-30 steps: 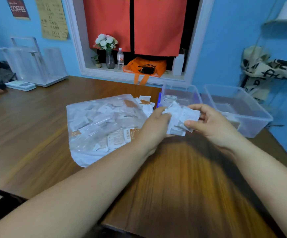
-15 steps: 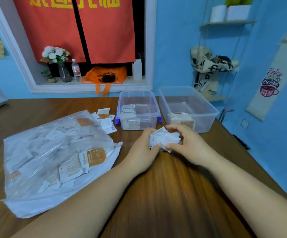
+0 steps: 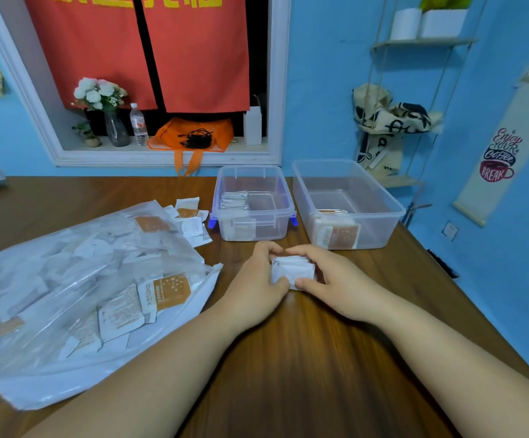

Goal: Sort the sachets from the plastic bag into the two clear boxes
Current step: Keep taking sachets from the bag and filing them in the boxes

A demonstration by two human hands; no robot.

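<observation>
A small stack of white sachets [image 3: 292, 269] stands on the wooden table [image 3: 304, 374], squeezed between both hands. My left hand [image 3: 257, 289] grips its left side, my right hand [image 3: 339, 282] its right side. Behind them stand two clear boxes. The left box [image 3: 252, 202], with blue clips, holds white sachets. The right box [image 3: 347, 200] holds orange-and-white sachets at its near end. To the left lies the big clear plastic bag [image 3: 92, 289], full of white and orange sachets.
Several loose sachets [image 3: 192, 219] lie between the bag's mouth and the left box. The table's right edge runs close to the right box. A window sill behind holds a flower vase [image 3: 116, 128], a bottle and an orange bag.
The stack was held in the air above the table a second ago. Both hands have brought it down onto the table and squared it. The view has swung to the right.
</observation>
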